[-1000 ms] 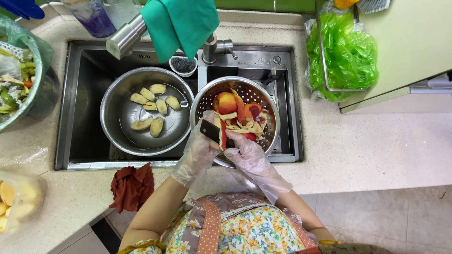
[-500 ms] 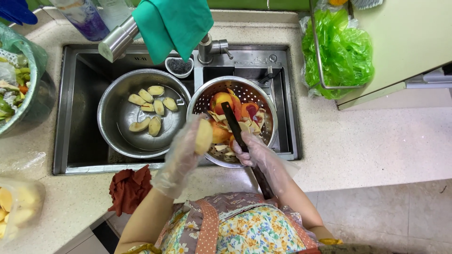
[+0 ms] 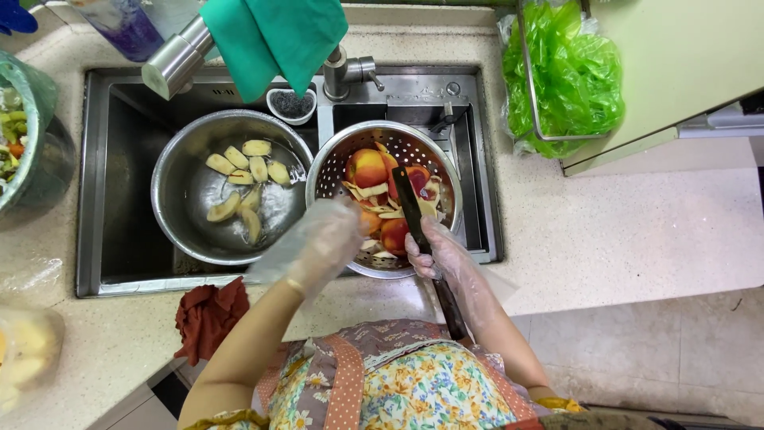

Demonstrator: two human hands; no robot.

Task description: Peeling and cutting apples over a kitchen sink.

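My right hand [image 3: 442, 259], in a clear plastic glove, is shut on a black knife [image 3: 408, 201] whose blade lies over a steel colander [image 3: 334, 171] in the right sink basin. Whole peaches [image 3: 367, 167] and peel strips lie in the colander. My gloved left hand [image 3: 317, 245] is blurred, low between the colander and a steel bowl [image 3: 179, 199] in the left basin. That bowl holds water and several pale peeled slices [image 3: 256, 169]. Whether the left hand holds anything cannot be told.
A faucet [image 3: 350, 72] with a green cloth [image 3: 274, 36] draped over its spout hangs above the sink. A green plastic bag [image 3: 561, 80] sits in a wire rack at right. A red rag [image 3: 208, 314] lies on the counter's front edge. A bowl of vegetable scraps [image 3: 14, 143] stands at left.
My left hand lifted a pale slice out of the colander and swung left and down toward the steel bowl. The knife's blade turned to point away over the colander.
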